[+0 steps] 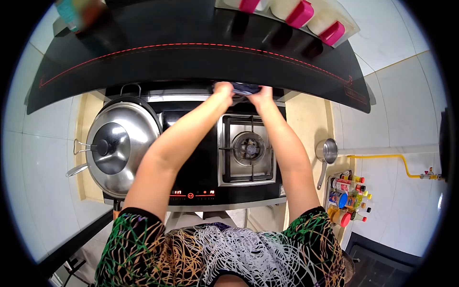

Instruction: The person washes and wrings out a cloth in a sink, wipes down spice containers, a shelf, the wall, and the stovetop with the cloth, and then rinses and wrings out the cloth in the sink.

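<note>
Both arms reach forward over the stove [201,158] to the front edge of the black range hood [201,62]. Between my hands is a dark bundled cloth [246,89], partly hidden beneath the hood's edge. My left hand [224,91] grips its left end, and my right hand [262,94] grips its right end. The fingers of both hands are partly covered by the cloth and the hood. Below them is the bare gas burner [251,148] with its square pan support.
A large lidded steel wok [114,162] sits on the left burner. To the right are a small steel saucepan [327,152] and a rack of several sauce bottles [351,198]. Containers with pink handles [300,14] stand above the hood. A yellow gas hose [382,156] runs along the right wall.
</note>
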{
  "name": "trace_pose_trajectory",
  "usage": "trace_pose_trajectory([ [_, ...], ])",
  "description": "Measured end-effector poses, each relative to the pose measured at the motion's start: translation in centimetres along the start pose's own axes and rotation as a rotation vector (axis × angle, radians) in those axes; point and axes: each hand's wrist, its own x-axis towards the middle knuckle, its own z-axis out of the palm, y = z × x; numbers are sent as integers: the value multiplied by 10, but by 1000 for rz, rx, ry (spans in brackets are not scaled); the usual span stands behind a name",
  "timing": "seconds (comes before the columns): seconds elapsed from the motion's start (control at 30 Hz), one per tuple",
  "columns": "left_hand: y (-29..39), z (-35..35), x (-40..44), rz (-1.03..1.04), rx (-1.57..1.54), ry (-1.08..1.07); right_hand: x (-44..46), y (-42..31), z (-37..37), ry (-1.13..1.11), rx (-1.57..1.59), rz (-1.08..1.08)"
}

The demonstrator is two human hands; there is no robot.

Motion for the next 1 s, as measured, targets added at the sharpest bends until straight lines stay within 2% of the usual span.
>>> trace_pose_trajectory([
  [0.03,-18,14,6,-61,14,-15,1,-17,-13,-16,-8,-29],
  [0.1,-56,35,14,-149,26,-84,-4,-44,-31,125,-95,-169],
  [0.13,-68,44,11,-180,-33,-104,-3,-58,-44,96,-113,-193],
  [0.17,-93,48,26,-212,52,-178,-1,-71,-60,69,-129,-216],
  [0.23,-112,57,31,-285,-73,-269,-6,-91,-74,126,-152,-242],
  [0.37,-126,68,17,-249,-97,-230,-21,-105,-79,203,-178,-235],
  [0.43,-131,70,27,-370,-117,-229,-24,-109,-73,171,-179,-272],
  [0.5,-121,75,11,-362,-113,-223,-27,-116,-67,144,-172,-303],
  [0.53,-115,77,4,-371,-200,-330,-32,-127,-63,163,-262,-338],
  [0.6,-101,88,-18,-364,-182,-491,-47,-146,-46,186,-371,-369],
  [0.67,-77,101,-43,-326,-163,-654,-65,-161,-15,-27,-494,-519],
  [0.7,-69,109,-50,-293,-122,-722,-76,-165,9,-29,-503,-528],
  [0.77,-37,124,-88,-285,-97,-728,-105,-168,50,38,-571,-698],
  [0.8,-31,132,-97,-224,-152,-820,-115,-169,57,36,-575,-714],
  [0.83,-24,138,-107,-163,-207,-911,-125,-169,63,19,-581,-841],
  [0.87,-21,142,-104,-100,-234,-1098,-136,-168,68,2,-586,-967],
  [0.9,-11,145,-114,-99,-233,-1110,-149,-165,71,-1,-587,-978],
  [0.97,7,154,-125,70,-218,-1277,-169,-158,72,84,-743,-1095],
  [1.0,9,155,-131,70,-217,-1281,-179,-154,74,84,-741,-1100],
])
